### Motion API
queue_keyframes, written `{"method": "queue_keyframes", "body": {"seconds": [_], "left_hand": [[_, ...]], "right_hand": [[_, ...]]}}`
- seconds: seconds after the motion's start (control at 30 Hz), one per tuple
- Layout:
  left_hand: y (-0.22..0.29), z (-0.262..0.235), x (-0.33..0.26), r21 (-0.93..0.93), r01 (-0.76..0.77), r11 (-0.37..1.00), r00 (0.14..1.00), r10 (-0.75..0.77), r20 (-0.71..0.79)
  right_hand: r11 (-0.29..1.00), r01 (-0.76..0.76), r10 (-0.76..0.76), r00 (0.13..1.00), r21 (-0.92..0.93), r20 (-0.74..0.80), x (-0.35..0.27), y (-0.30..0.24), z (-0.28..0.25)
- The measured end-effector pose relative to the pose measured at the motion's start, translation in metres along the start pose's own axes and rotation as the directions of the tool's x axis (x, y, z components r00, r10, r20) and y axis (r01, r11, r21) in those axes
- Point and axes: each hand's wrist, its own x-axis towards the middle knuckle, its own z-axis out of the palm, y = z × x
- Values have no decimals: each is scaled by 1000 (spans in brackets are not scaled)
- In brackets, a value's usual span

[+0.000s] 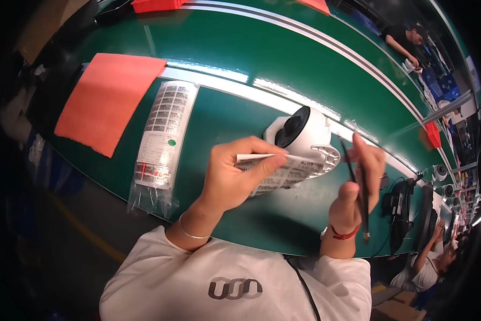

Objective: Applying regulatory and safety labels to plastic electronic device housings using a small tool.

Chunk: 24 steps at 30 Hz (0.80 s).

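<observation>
Left grip point(229, 174) pinches a printed label sheet point(294, 174) at the near side of a white, black-faced device point(316, 127) on the green surface point(227, 120). Right grip point(350, 200) has a slim dark tool point(364, 208) between thumb and fingers.

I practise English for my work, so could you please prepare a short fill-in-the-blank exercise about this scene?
1. The white printed label sheet is pinched between the fingers and ____ of the person's left hand.
2. The person's right hand, with a thin ____ band at its wrist, holds a slim dark tool.
3. The tabletop around the white rounded plastic device is coloured ____.

Missing words: thumb; red; green.
</observation>
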Motion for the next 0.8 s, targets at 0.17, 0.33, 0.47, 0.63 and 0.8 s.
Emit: {"method": "queue_keyframes", "body": {"seconds": [0.17, 0.33, 0.47, 0.63, 0.8], "left_hand": [[0, 1, 3, 215, -68, 974, 998, 70, -1], [1, 3, 3, 246, -167, 955, 986, 163, 38], [0, 5, 2, 212, -142, 967, 990, 143, 9], [-4, 7, 2, 253, -175, 952, 984, 178, 10], [-3, 7, 0, 270, -142, 952, 987, 157, -36]], "right_hand": [[991, 43, -35, 997, -130, 63, 2, -2, -16], [998, -6, -3, 987, 60, 160, 1, -9, -17], [999, 16, -26, 971, 45, 239, 3, -13, -23], [998, 20, -34, 975, 65, 219, 6, -21, -19], [990, 122, -137, 948, 71, 287, 11, -18, -14]]}}
